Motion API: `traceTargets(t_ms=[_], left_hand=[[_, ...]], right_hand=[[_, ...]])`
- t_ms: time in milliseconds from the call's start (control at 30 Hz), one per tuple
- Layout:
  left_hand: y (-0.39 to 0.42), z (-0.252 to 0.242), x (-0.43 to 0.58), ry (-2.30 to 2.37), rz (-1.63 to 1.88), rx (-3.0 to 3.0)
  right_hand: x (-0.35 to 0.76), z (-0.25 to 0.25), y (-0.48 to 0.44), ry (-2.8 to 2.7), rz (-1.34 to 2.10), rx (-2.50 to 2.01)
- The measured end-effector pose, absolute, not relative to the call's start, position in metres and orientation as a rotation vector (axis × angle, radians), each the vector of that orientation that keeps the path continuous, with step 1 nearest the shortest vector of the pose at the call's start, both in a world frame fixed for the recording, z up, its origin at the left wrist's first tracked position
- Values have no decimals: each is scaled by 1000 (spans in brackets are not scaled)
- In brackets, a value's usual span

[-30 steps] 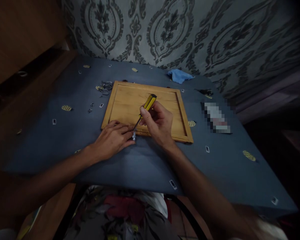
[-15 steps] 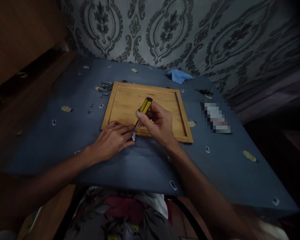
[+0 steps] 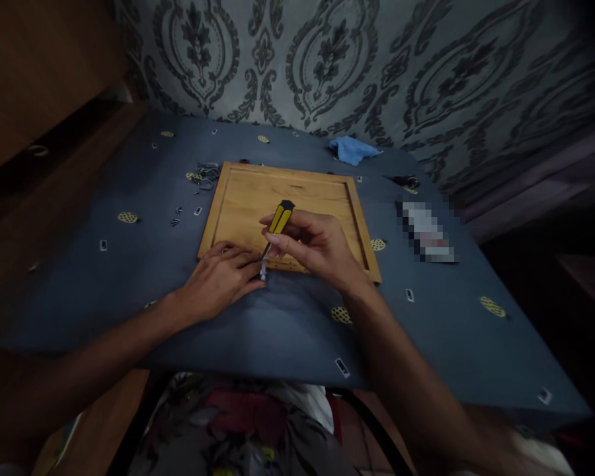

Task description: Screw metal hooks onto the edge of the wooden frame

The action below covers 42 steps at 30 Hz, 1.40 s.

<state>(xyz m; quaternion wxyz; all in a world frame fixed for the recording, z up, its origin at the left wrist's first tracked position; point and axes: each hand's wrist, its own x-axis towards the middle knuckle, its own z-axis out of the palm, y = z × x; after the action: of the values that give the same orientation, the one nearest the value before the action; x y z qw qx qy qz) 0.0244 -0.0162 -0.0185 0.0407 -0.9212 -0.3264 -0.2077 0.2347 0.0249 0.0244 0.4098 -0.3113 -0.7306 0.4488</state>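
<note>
A yellow-and-black screwdriver (image 3: 281, 217), clamped in the fingers of the right hand (image 3: 324, 246), slants down to a silvery fitting (image 3: 263, 270) at the near edge of a framed wooden panel (image 3: 287, 188) on the desk (image 3: 451, 330), the left hand (image 3: 223, 277) lying over that edge, its fingers' grip unclear.

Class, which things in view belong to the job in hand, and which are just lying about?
Job in hand:
yellow-and-black screwdriver
small metal fitting
framed wooden panel
loose screws, probably
metal pieces, probably

Apparently lying about:
blue cloth
dark object, too unclear to name
pixelated item
</note>
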Motion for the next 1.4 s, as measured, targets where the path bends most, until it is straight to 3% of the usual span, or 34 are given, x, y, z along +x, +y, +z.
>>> traceTargets(t_ms=[267, 1400], left_hand=[[-16, -20, 24, -1026, -608, -2850], [-16, -21, 24, -997, -635, -2803]], right_hand=[[219, 10, 21, -1748, 837, -905], [215, 7, 23, -1597, 857, -923]])
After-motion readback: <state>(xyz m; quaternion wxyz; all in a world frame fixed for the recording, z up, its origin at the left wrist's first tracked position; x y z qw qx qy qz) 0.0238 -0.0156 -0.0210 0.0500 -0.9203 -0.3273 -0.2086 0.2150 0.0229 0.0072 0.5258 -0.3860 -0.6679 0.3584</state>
